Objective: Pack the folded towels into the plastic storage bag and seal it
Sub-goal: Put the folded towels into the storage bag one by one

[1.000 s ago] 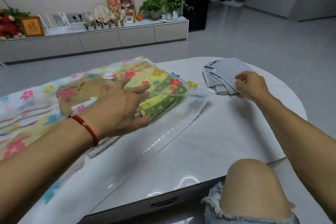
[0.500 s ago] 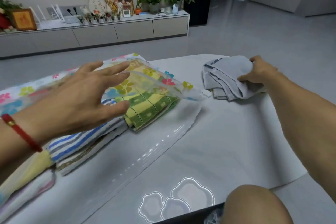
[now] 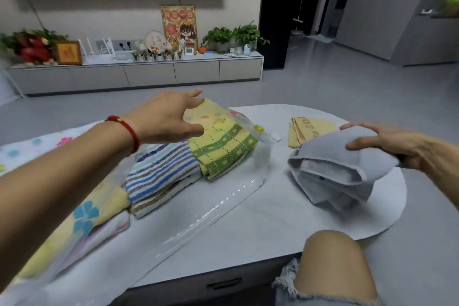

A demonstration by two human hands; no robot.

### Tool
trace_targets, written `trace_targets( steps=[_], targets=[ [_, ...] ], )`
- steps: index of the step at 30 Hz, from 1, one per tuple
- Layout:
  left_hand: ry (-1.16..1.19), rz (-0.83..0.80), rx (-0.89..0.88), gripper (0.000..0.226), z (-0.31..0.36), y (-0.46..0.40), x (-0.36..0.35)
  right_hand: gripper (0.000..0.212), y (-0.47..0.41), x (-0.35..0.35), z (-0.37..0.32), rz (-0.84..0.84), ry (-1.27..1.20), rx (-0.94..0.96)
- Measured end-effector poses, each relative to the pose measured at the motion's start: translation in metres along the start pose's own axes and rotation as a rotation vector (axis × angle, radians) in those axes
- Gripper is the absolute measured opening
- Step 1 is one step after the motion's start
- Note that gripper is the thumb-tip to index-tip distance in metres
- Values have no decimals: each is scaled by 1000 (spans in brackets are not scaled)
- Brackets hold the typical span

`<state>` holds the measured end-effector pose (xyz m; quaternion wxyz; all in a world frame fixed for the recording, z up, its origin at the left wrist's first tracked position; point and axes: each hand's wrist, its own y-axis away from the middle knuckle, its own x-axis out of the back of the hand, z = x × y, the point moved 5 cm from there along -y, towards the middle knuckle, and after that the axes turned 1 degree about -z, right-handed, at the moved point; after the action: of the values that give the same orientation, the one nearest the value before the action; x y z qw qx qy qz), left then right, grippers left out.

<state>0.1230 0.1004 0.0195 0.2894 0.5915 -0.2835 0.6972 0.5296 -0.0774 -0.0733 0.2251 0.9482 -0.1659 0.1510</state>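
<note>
The plastic storage bag (image 3: 223, 202) with flower prints lies open on the white table (image 3: 273, 218), mouth toward the right. Inside lie a green-and-yellow towel (image 3: 223, 150), a blue striped towel (image 3: 161, 171) and more folded cloth further left. My left hand (image 3: 169, 117) is over the bag's mouth with fingers spread and nearly straight, propping up the bag's upper sheet. My right hand (image 3: 387, 146) grips a folded grey towel (image 3: 332, 169) and holds it in the air just right of the bag's mouth. A folded yellow towel (image 3: 314, 129) lies on the table behind it.
My bare knee (image 3: 330, 271) rises at the table's front edge, below the grey towel. A small white slider piece (image 3: 275, 137) lies by the bag's mouth. A low cabinet (image 3: 149, 74) with plants and frames stands across the grey floor.
My right hand has lifted the grey towel off the table and brought it nearer the bag, uncovering the yellow towel. My left hand has raised the bag's upper sheet higher.
</note>
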Motion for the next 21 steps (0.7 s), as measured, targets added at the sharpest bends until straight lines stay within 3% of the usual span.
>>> trace_targets(
  steps=[7,10,13,15,17,21],
  targets=[
    [25,-41,57,73,1,5,30,50,67,-125,-79,-383,59,252],
    [74,-39,63,68,1,4,43,46,49,-204,-114,-458,-89,331],
    [98,-16,53,60,2,5,52,45,1,-275,-122,-228,-280,381],
    [109,5,38,58,1,7,51,50,-33,-319,-101,-76,-393,290],
    [96,8,27,60,0,11,43,55,-55,-352,-75,-7,-346,206],
    [2,17,-42,58,0,16,22,51,-62,-357,-62,203,-218,372]
  ],
)
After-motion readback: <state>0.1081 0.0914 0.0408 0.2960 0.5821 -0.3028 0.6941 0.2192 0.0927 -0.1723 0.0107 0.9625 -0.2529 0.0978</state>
